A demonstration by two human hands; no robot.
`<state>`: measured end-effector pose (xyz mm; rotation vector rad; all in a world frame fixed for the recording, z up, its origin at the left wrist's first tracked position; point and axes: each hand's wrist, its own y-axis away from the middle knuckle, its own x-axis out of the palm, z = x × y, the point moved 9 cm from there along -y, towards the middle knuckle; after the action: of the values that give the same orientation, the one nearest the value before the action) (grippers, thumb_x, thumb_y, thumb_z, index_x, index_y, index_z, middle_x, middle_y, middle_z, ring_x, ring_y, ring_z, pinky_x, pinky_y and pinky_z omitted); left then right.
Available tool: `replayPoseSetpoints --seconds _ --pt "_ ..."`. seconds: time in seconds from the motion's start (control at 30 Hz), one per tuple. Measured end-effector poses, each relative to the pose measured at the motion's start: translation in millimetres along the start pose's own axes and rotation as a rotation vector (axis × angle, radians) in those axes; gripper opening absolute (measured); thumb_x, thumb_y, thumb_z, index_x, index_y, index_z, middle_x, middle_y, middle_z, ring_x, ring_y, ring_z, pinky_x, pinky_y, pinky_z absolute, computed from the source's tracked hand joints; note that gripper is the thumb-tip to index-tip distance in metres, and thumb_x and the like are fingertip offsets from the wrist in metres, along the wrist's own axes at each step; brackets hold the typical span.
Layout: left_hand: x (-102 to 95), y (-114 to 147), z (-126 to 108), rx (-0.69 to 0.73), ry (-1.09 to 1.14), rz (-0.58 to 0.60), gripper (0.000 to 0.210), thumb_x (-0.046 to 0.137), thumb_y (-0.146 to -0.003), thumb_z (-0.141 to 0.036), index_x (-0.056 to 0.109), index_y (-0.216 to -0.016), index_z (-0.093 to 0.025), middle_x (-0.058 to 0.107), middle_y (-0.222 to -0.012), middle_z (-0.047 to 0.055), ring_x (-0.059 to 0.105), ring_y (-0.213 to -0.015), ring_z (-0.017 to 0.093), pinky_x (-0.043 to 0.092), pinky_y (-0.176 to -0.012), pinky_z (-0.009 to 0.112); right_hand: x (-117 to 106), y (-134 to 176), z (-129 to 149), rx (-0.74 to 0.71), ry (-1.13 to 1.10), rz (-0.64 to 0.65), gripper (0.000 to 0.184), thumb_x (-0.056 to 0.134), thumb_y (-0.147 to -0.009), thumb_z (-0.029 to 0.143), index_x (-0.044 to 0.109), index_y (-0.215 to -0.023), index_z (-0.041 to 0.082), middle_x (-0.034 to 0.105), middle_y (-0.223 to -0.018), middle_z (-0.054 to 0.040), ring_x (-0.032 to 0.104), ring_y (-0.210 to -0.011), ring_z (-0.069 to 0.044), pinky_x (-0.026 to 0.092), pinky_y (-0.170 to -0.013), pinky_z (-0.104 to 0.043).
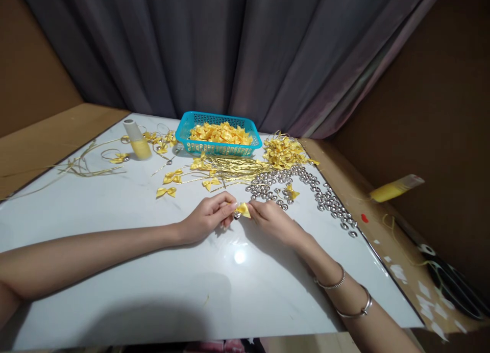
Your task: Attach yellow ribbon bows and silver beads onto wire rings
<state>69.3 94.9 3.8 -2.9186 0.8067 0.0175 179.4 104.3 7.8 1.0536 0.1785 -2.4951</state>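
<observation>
Between my two hands, a little above the white tabletop [153, 286], is a yellow ribbon bow [243, 209] with a small silver bell [237, 215] hanging at its left side. My left hand [214, 212] pinches the bow's left side with thumb and curled fingers. On the other side, my right hand [271, 218] is closed at the bow's right tip, its fingers partly turned away from view. Just beyond my hands lie gold cords [233, 167] and loose yellow bows [166, 192]. Many silver bells [268, 182] are spread to the right.
A blue basket [218, 148] of yellow bows stands at the back, beside a pile of corded bows [285, 151]. A yellow thread spool [138, 141] stands left; another spool [396, 188] lies right. Black-handled scissors [455, 286] rest on the brown side surface near paper scraps [424, 289].
</observation>
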Motion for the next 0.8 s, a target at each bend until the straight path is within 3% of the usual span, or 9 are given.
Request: replayPoseSetpoints --seconds 0.17,0.33,0.4,0.5,0.6,0.7,0.8 --pt "1.4 0.1 2.2 -0.011 0.048 0.016 0.037 0.052 -0.086 -0.054 0.048 -0.081 -0.017 0.05 -0.061 -0.004 0.047 -0.052 0.009 0.037 -0.049 0.021 -3.2 -3.1 0.3 0.053 -0.227 -0.077 0.04 0.033 -0.094 0.041 0.055 -0.071 0.018 0.051 -0.06 0.0004 0.047 -0.058 -0.013 0.036 -0.059 -0.026" --pt "1.5 0.1 4.7 -0.016 0.035 0.018 0.037 0.049 -0.088 -0.053 0.048 -0.082 -0.017 0.049 -0.056 -0.005 0.046 -0.05 0.009 0.036 -0.048 0.022 13.2 -5.7 -3.9 0.169 -1.098 -0.005 0.022 0.047 -0.087 0.035 0.059 -0.089 0.017 0.061 -0.091 -0.0093 0.058 -0.084 -0.018 0.046 -0.077 -0.032" --pt "1.9 -0.1 5.1 -0.01 0.023 0.026 0.037 0.048 -0.088 -0.053 0.048 -0.082 -0.017 0.05 -0.058 -0.004 0.047 -0.051 0.009 0.037 -0.049 0.021 17.1 -5.7 -7.2 0.216 -1.25 -0.01 0.015 0.047 -0.087 0.029 0.057 -0.088 0.018 0.06 -0.088 -0.0085 0.058 -0.083 -0.017 0.047 -0.079 -0.032" --pt "2.7 0.2 5.3 -0.007 -0.001 0.036 0.036 0.047 -0.089 -0.052 0.047 -0.082 -0.017 0.051 -0.062 -0.003 0.049 -0.054 0.009 0.038 -0.05 0.022 18.1 -5.1 -12.1 0.249 -1.273 -0.033 0.012 0.045 -0.088 0.027 0.054 -0.087 0.019 0.049 -0.065 -0.0002 0.05 -0.06 -0.013 0.045 -0.063 -0.027" --pt "6.0 1.5 2.9 0.005 -0.05 0.068 0.033 0.046 -0.09 -0.05 0.048 -0.083 -0.018 0.05 -0.06 -0.004 0.049 -0.053 0.01 0.039 -0.052 0.022 20.5 -4.9 -11.1 0.24 -1.248 -0.005 0.015 0.047 -0.088 0.031 0.053 -0.081 0.02 0.028 -0.048 0.0079 0.027 -0.042 -0.01 0.032 -0.044 -0.024" --pt "11.8 3.5 0.8 0.012 -0.099 0.124 0.029 0.045 -0.091 -0.046 0.048 -0.083 -0.018 0.052 -0.058 -0.004 0.049 -0.053 0.01 0.038 -0.052 0.022 24.2 -5.4 -8.4 0.226 -1.226 0.011 0.021 0.048 -0.088 0.037 0.05 -0.075 0.02 0.019 -0.043 0.0107 0.012 -0.039 -0.008 0.02 -0.038 -0.021" --pt "18.2 5.4 -0.6 0.023 -0.137 0.184 0.024 0.043 -0.093 -0.039 0.05 -0.083 -0.017 0.054 -0.058 -0.003 0.048 -0.051 0.01 0.037 -0.051 0.022 27.2 -6.7 -5.7 0.21 -1.202 0.0 0.024 0.049 -0.088 0.04 0.048 -0.073 0.02 0.019 -0.042 0.0116 0.009 -0.04 -0.007 0.014 -0.037 -0.019"
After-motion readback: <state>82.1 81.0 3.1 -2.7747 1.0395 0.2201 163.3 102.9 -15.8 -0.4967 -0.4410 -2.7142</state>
